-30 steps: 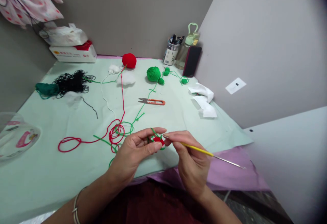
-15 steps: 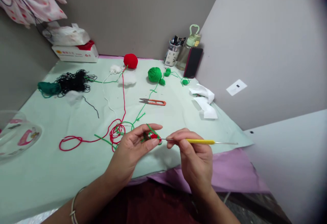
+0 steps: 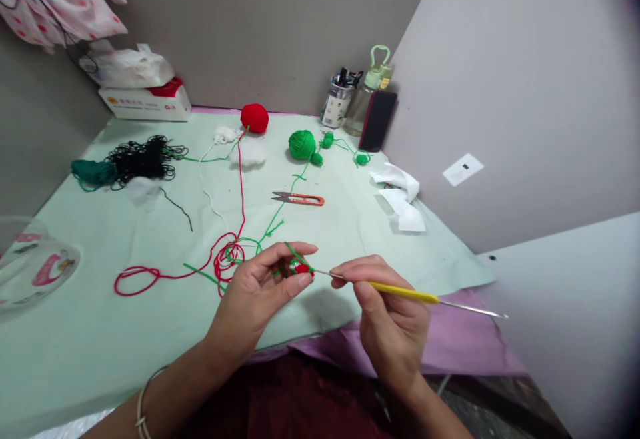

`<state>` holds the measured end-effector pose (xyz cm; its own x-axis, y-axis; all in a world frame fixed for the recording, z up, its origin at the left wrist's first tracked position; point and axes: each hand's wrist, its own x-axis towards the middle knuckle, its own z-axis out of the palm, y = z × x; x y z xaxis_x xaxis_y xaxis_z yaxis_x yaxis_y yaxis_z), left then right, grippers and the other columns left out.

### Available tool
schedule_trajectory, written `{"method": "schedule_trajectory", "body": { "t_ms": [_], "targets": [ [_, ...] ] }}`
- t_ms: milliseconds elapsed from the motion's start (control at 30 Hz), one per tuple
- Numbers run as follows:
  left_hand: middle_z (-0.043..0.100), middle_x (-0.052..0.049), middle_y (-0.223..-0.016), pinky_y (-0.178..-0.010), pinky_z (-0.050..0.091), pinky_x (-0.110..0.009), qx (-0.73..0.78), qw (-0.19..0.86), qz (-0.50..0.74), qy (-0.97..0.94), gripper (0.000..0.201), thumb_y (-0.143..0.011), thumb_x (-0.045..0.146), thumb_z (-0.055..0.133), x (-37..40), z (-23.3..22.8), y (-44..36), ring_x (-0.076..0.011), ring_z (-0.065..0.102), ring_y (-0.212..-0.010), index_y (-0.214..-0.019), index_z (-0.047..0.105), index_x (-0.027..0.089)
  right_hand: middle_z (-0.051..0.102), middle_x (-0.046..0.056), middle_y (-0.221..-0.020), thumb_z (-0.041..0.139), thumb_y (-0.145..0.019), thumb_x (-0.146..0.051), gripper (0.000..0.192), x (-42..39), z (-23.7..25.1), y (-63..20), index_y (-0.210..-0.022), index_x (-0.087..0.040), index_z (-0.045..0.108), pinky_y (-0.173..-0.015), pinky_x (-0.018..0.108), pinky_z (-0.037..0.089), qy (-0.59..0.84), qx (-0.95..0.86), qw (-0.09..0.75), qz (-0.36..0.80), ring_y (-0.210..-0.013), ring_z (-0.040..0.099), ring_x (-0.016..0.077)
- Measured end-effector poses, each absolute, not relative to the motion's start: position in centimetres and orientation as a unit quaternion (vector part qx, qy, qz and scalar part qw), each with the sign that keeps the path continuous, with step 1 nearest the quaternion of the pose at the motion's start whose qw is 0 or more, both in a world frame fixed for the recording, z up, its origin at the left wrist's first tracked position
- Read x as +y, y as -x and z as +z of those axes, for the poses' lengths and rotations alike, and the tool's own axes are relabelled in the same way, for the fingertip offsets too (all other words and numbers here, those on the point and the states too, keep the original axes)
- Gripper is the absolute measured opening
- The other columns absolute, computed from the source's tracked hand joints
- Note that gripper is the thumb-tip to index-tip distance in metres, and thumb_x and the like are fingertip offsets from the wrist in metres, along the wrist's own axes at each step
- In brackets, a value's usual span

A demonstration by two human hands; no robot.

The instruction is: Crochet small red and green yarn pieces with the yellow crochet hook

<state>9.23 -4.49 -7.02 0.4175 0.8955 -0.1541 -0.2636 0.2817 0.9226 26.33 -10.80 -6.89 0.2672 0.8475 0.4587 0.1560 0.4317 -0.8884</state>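
My left hand [image 3: 257, 289] pinches a small crochet piece [image 3: 300, 267] of red, green and white yarn between thumb and fingers. A green strand runs over its index finger. My right hand [image 3: 387, 312] grips a double-ended crochet hook [image 3: 405, 292] by its yellow handle. The hook's left tip meets the edge of the crochet piece, while its other end points down to the right. Tangled red yarn [image 3: 230, 259] lies just beyond my left hand, mixed with green strands. Part of the crochet piece is hidden by my left fingers.
Orange-handled thread snips [image 3: 300, 199] lie mid-table. Behind are a red yarn ball [image 3: 255, 119], a green yarn ball [image 3: 302, 145] and black yarn [image 3: 143, 160]. A phone [image 3: 379, 121] leans by a bottle [image 3: 359, 112]. White paper [image 3: 403, 209] lies right, a clear bowl [image 3: 37, 272] left.
My right hand has shifted slightly right and turned, so the hook now slants, its far end lower and further right. My left hand and the crochet piece stay almost in place.
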Motion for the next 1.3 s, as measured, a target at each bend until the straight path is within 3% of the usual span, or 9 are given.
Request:
{"method": "schedule_trajectory", "body": {
  "t_ms": [200,400,733,967,1300],
  "targets": [
    [0.072,-0.001,-0.093,-0.075,0.05,-0.024,0.363,0.704,0.395,-0.465,0.026,-0.084,0.031,0.087,-4.5,-7.1,-9.2,-0.0152,0.059,-0.082,-0.11,0.084,0.028,0.077,0.002,-0.094,0.061,-0.101,-0.013,0.026,-11.0,-6.8,-26.3,-0.106,-0.03,0.08,-0.078,0.035,0.055,0.469,-0.548,0.644,0.253,-0.086,0.068,0.0196],
    [0.075,0.001,-0.097,-0.084,0.05,-0.022,0.337,0.714,0.396,-0.469,0.018,-0.093,0.033,0.079,-4.5,-7.3,-9.3,-0.014,0.064,-0.091,-0.111,0.083,0.034,0.077,0.002,-0.093,0.061,-0.101,-0.014,0.025,-10.9,-6.8,-26.3,-0.106,-0.029,0.081,-0.078,0.035,0.056,0.461,-0.544,0.652,0.259,-0.086,0.068,0.0191],
    [0.072,0.002,-0.09,-0.08,0.05,-0.021,0.337,0.702,0.408,-0.477,0.018,-0.09,0.029,0.082,-4.6,-7.3,-9.2,-0.0132,0.061,-0.085,-0.107,0.084,0.033,0.077,0.003,-0.093,0.063,-0.102,-0.016,0.024,-10.9,-7.1,-26.0,-0.106,-0.03,0.081,-0.078,0.034,0.056,0.442,-0.528,0.666,0.287,-0.087,0.068,0.0188],
    [0.075,0.001,-0.092,-0.081,0.052,-0.021,0.332,0.689,0.411,-0.497,0.019,-0.088,0.026,0.084,-4.4,-7.1,-9.2,-0.0133,0.066,-0.085,-0.106,0.086,0.033,0.076,0.002,-0.09,0.063,-0.103,-0.02,0.02,-11.1,-6.7,-25.8,-0.104,-0.026,0.081,-0.075,0.031,0.056,0.418,-0.479,0.673,0.38,-0.076,0.069,0.0147],
    [0.074,-0.001,-0.086,-0.078,0.05,-0.025,0.334,0.733,0.409,-0.429,0.023,-0.081,0.035,0.09,-4.4,-7.5,-9.5,-0.0158,0.063,-0.084,-0.103,0.086,0.029,0.076,0.002,-0.102,0.062,-0.104,-0.017,0.021,-10.4,-7.5,-24.6,-0.107,-0.027,0.081,-0.077,0.028,0.058,0.388,-0.492,0.698,0.348,-0.081,0.07,0.0126]
  ]
}}
